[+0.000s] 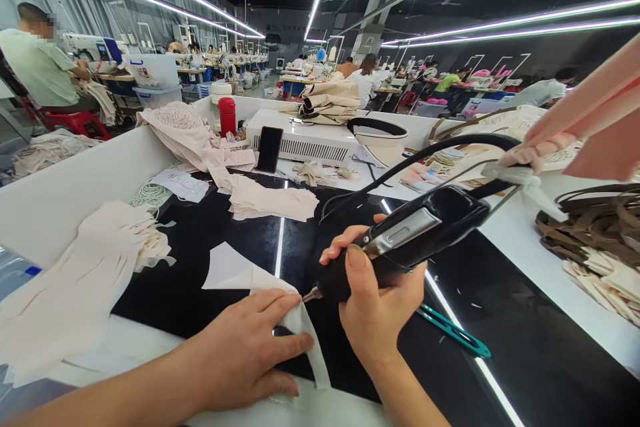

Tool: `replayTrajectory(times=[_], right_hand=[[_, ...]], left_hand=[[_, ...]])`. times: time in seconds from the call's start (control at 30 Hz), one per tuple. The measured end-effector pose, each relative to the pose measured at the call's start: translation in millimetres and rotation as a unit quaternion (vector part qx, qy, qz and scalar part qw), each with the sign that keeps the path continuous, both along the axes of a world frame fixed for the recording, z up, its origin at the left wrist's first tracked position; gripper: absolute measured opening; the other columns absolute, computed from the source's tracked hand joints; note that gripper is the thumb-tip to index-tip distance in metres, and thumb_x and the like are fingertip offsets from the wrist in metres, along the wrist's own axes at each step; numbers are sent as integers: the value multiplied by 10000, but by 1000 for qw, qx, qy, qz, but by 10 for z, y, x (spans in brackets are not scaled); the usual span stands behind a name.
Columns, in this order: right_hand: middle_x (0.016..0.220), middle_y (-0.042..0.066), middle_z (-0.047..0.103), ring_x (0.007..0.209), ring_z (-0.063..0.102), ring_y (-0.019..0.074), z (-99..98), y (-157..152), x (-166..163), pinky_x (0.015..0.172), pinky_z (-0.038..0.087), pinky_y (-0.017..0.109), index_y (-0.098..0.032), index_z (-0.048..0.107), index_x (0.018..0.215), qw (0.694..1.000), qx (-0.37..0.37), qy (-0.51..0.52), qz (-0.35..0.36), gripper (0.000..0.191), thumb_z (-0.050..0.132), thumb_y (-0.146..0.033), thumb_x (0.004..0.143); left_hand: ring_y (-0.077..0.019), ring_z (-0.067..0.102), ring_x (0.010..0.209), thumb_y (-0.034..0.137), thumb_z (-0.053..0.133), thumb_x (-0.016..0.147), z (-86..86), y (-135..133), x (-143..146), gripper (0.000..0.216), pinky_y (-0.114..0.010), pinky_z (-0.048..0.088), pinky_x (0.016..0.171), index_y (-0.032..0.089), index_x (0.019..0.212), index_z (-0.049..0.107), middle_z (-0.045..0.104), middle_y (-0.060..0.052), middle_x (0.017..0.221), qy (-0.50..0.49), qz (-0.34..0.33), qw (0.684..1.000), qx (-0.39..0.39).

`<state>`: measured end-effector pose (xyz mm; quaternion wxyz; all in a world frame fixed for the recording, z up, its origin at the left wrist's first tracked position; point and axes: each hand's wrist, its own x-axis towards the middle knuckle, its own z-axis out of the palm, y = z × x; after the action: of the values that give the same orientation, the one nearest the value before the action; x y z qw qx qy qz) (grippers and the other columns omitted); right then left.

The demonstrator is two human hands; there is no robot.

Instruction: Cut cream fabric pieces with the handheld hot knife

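My right hand [377,303] is wrapped round a black corded hand tool [385,247] with a metal lever on its top. Its pointed metal tip [313,293] meets the edge of a thin white fabric piece [235,271]. Close by the tip, my left hand [257,347] lies over the fabric with fingers stretched out, pressing it to the glossy black tabletop [295,243]. From under those fingers a narrow curved strip of the fabric runs toward me. To the right of my right hand lies a teal thread snipper [455,330].
Pale fabric stacks [270,197] lie beyond, with more cloth [75,280] at left. A phone [269,149] leans against a white machine box [305,137]. Brown straps [595,220] are piled at right. The tool's cable [440,143] arches up to hanging pink cloth [590,100].
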<state>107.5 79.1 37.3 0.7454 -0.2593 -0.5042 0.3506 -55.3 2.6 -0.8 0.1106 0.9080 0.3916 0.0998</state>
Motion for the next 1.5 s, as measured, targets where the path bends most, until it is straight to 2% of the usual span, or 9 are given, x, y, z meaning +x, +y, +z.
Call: replayTrajectory(times=[0.3, 0.43, 0.5, 0.6, 0.8, 1.0, 1.2, 1.3, 1.5], right_hand=[[815, -68, 697, 581, 643, 113, -11, 24, -5, 556, 579, 278, -270, 593, 1038, 1000, 4, -28, -7, 255, 761, -192, 865], [815, -67, 703, 569, 645, 115, -9, 109, 17, 545, 574, 274, -275, 584, 1050, 999, 12, -32, 6, 292, 791, -222, 850], [801, -59, 701, 560, 644, 127, 12, 168, 31, 537, 574, 288, -271, 585, 1020, 999, 8, -38, -2, 288, 809, -253, 842], [789, -50, 692, 550, 637, 137, 74, 207, 62, 527, 573, 302, -269, 590, 980, 999, 0, -32, -16, 280, 829, -285, 834], [804, -61, 690, 581, 635, 129, 163, -37, 187, 544, 574, 284, -291, 615, 1106, 1000, -14, -12, 13, 336, 834, -317, 853], [787, -45, 707, 569, 656, 143, 126, -305, 251, 506, 578, 280, -278, 625, 1146, 999, -29, -3, 33, 373, 839, -287, 842], [813, -40, 699, 579, 655, 136, 67, -365, 242, 525, 581, 282, -274, 610, 1154, 999, -36, 7, 38, 387, 844, -309, 848], [821, -37, 698, 578, 654, 133, 43, -378, 221, 522, 580, 278, -275, 597, 1176, 998, -32, 8, 46, 401, 841, -315, 861], [805, -31, 698, 555, 625, 124, 66, -430, 189, 484, 565, 262, -272, 613, 1149, 998, -13, 22, 56, 359, 841, -307, 873]], left_hand=[[-418, 538, 1417, 539, 677, 1003, -26, -9, -19, 524, -581, 536, 1102, 242, 1427, 600, 509, -222, 1559, -31, -13, 999, 35], [-279, 587, 1383, 211, 552, 1075, -7, 71, -131, 316, -418, 520, 1159, 156, 1383, 592, 611, -165, 1469, -65, -6, 996, 58], [-234, 618, 1334, 2, 469, 1000, -13, 115, -224, 393, -384, 521, 1155, 132, 1350, 590, 672, -135, 1387, -73, 6, 995, 68], [-227, 651, 1253, -140, 401, 840, -13, 137, -329, 548, -374, 570, 1078, 142, 1252, 628, 697, -109, 1326, -42, 11, 997, 69], [-268, 674, 1030, -161, 466, 706, 44, 31, -144, 628, -400, 629, 887, 158, 1221, 631, 664, -108, 1218, 90, 65, 994, -4], [-229, 672, 933, -15, 509, 955, 126, -42, 171, 321, -343, 613, 817, 191, 1167, 635, 638, -67, 1083, 125, 113, 982, -81], [-214, 677, 907, 48, 487, 1025, 279, -73, 227, 235, -310, 580, 770, 191, 1120, 647, 638, -55, 1055, 148, 134, 973, -113], [-203, 654, 836, 19, 507, 989, 220, -82, 188, 220, -284, 542, 693, 187, 1050, 634, 626, -42, 985, 151, 109, 980, -71], [-210, 567, 734, -116, 514, 757, 50, -81, 103, 342, -287, 460, 580, 195, 892, 563, 594, -37, 872, 154, 52, 982, 98]])
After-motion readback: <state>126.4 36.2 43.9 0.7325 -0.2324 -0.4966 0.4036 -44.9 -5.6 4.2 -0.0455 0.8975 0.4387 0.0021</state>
